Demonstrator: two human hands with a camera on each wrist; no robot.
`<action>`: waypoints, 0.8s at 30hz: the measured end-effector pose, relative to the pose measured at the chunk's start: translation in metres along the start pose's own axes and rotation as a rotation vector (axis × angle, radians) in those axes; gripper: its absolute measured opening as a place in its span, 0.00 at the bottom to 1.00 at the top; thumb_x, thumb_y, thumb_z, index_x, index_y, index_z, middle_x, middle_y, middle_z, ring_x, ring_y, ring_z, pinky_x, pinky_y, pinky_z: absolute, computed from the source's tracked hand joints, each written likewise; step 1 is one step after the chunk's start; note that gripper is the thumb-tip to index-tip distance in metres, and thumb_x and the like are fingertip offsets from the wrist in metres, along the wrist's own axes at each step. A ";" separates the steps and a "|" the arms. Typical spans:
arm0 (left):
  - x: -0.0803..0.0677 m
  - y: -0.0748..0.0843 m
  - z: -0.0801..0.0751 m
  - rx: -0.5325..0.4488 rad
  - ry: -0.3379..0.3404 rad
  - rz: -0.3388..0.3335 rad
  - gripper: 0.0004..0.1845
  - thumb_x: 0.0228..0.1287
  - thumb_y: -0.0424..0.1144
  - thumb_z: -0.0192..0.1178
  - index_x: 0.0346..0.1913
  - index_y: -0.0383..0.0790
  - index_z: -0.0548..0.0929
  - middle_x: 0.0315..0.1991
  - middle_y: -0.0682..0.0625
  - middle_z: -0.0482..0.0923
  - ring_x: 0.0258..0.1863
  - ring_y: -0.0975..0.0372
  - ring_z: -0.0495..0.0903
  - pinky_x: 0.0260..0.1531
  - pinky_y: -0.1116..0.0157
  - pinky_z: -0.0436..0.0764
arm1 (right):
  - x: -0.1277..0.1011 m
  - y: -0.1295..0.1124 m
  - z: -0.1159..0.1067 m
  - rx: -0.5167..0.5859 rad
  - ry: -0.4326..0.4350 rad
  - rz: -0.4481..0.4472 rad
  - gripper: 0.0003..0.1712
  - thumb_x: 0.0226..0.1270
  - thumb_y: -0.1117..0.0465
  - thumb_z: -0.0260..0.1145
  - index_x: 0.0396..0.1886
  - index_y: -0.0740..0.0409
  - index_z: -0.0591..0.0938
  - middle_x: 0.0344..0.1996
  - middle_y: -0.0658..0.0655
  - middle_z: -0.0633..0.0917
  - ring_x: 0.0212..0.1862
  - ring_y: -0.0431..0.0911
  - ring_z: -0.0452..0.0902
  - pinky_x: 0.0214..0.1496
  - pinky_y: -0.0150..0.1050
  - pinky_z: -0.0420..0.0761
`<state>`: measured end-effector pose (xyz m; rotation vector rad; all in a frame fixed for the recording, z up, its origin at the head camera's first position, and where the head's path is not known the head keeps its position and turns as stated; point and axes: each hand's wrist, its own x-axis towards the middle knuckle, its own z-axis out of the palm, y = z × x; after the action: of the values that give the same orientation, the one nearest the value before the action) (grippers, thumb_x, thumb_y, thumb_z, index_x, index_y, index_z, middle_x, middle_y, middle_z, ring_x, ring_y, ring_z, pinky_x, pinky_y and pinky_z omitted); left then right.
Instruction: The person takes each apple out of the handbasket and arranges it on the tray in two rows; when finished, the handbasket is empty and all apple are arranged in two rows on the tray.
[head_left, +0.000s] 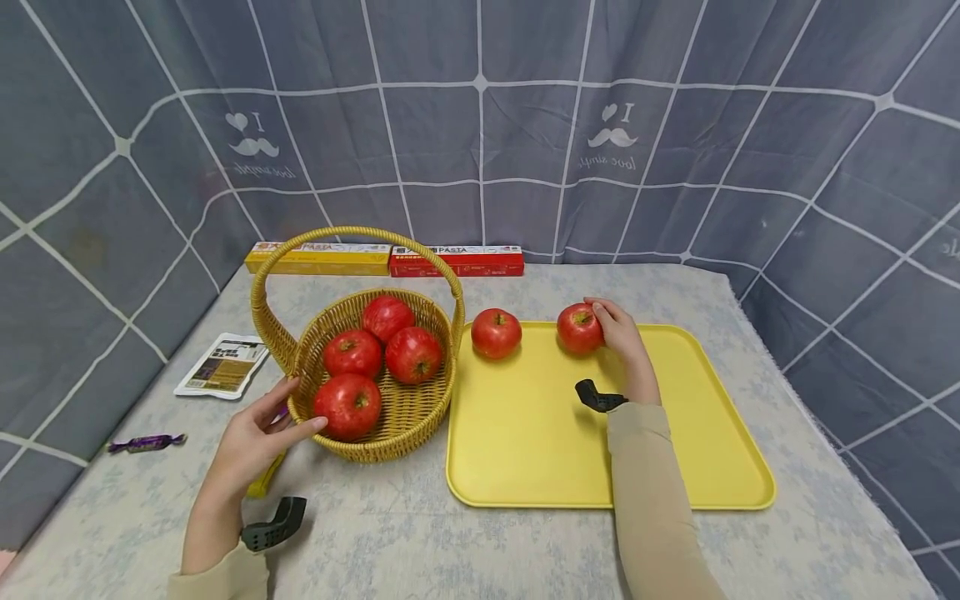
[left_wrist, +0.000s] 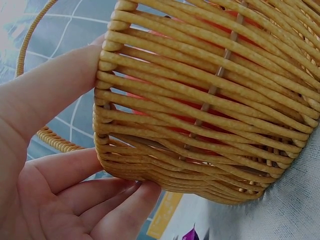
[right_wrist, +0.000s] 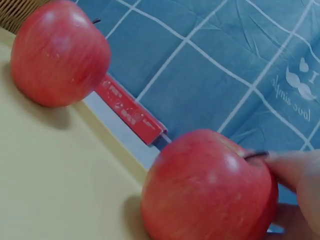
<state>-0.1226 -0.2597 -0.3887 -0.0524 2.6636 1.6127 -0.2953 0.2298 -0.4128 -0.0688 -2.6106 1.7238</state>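
Note:
My left hand [head_left: 250,446] grips the near left rim of a yellow woven basket [head_left: 405,421], thumb over the edge and fingers along the outside. Several red apples lie in the basket, the nearest apple [head_left: 348,407] close to my thumb. In the left wrist view the basket's wall [left_wrist: 200,100] fills much of the frame. My right hand [head_left: 624,337] holds a red apple [head_left: 579,328] from its right side, over the far part of a yellow tray [head_left: 532,433]. Another apple [head_left: 496,333] sits at the tray's far left corner, also visible as the left apple [right_wrist: 60,55] in the right wrist view.
Behind the basket lie a yellow pasta box [head_left: 330,259] and a red pasta box [head_left: 457,262]. At left are a white packet [head_left: 222,366] and a purple-wrapped candy [head_left: 147,443]. A yellow item [head_left: 264,477] lies partly behind my left hand. Grey checked curtains surround the table.

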 end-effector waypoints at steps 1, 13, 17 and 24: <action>0.000 0.000 0.000 -0.001 -0.002 0.000 0.44 0.59 0.44 0.66 0.72 0.34 0.55 0.70 0.37 0.53 0.67 0.46 0.58 0.57 0.73 0.69 | -0.001 -0.001 0.000 -0.056 0.021 -0.006 0.26 0.77 0.52 0.44 0.66 0.61 0.69 0.66 0.65 0.66 0.67 0.59 0.58 0.68 0.54 0.61; 0.000 -0.001 0.001 0.003 -0.009 0.005 0.43 0.59 0.44 0.66 0.72 0.34 0.55 0.71 0.38 0.53 0.67 0.47 0.58 0.56 0.73 0.70 | -0.037 -0.058 -0.010 0.047 0.324 -0.221 0.28 0.75 0.47 0.47 0.65 0.60 0.70 0.60 0.61 0.73 0.61 0.53 0.68 0.63 0.48 0.69; 0.001 0.000 0.000 0.019 -0.005 0.007 0.43 0.59 0.45 0.66 0.72 0.34 0.56 0.71 0.38 0.52 0.67 0.46 0.58 0.57 0.71 0.70 | -0.055 -0.091 -0.001 0.260 0.287 -0.411 0.23 0.74 0.54 0.52 0.60 0.65 0.73 0.52 0.57 0.77 0.55 0.48 0.72 0.61 0.45 0.72; 0.001 -0.001 -0.001 0.039 0.001 0.004 0.43 0.59 0.45 0.66 0.72 0.34 0.56 0.71 0.38 0.53 0.66 0.45 0.59 0.57 0.70 0.70 | -0.078 -0.128 0.037 0.443 0.079 -0.711 0.16 0.70 0.68 0.55 0.52 0.76 0.73 0.46 0.54 0.81 0.50 0.46 0.77 0.55 0.41 0.77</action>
<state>-0.1231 -0.2608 -0.3890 -0.0467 2.6960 1.5619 -0.2227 0.1418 -0.3084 0.6811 -1.7872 1.8660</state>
